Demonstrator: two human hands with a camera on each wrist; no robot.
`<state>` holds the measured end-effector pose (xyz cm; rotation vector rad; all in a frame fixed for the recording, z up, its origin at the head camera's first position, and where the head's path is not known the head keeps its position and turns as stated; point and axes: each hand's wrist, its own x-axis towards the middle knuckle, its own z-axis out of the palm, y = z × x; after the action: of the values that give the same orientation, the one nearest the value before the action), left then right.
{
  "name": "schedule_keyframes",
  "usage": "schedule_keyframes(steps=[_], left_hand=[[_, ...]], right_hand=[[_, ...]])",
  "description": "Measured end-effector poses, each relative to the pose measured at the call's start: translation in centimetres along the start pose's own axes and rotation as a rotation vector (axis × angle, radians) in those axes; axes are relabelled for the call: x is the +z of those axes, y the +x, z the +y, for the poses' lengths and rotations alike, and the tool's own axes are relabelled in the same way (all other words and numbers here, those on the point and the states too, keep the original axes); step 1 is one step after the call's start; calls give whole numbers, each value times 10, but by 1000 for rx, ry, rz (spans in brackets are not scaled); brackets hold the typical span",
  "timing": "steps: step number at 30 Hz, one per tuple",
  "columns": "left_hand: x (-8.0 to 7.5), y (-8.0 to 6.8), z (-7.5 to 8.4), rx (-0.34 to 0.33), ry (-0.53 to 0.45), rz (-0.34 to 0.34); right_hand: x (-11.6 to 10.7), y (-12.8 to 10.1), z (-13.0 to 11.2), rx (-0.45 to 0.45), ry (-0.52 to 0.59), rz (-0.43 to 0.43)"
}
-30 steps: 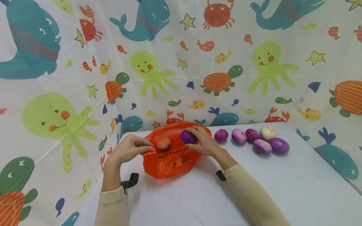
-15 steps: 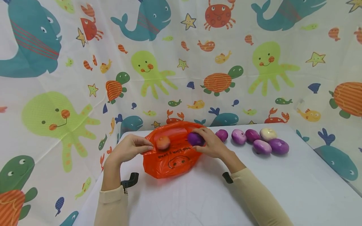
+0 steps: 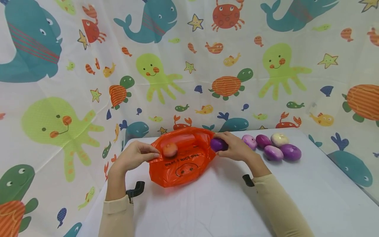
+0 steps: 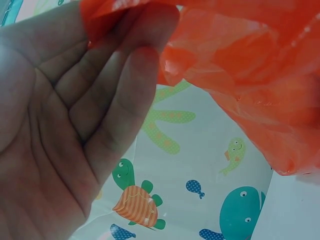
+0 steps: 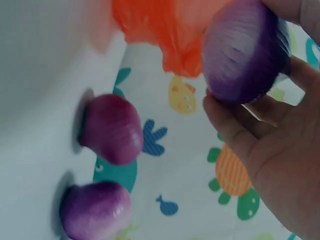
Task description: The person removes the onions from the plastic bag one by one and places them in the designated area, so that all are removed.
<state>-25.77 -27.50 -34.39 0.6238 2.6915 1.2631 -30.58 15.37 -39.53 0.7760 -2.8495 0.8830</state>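
My left hand (image 3: 134, 157) pinches the rim of the orange bag (image 3: 180, 161) on the table, my right hand (image 3: 234, 148) grips a purple onion (image 3: 218, 144) just beside its mouth, and I think the thin rim may fold shut and block it.

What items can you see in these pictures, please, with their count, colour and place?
Thin plastic bag: one, orange, on the table's left half, mouth held open.
Round onion inside the bag: one, seen orange through the plastic.
Round purple onion: one, held at the bag's right edge.
Loose onions: five visible, four purple, one pale, clustered at the far right.
Table: one, white.
Curtain backdrop: white, sea-animal print.
Left hand: pinches the bag's edge.
Right hand: grips the purple onion.
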Motion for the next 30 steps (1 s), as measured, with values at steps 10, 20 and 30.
schedule_keyframes(steps=[10,20,30], left_hand=[[0,-1,-1,8,4,3],[2,1,-3,19,-2,-1],[1,0,-1,16,-14,-2]], right_hand=[[-27,-17,23,62,2,-59],[-38,-31,47,143,-8,-129],[-48,-42,59,292,-31,-189]])
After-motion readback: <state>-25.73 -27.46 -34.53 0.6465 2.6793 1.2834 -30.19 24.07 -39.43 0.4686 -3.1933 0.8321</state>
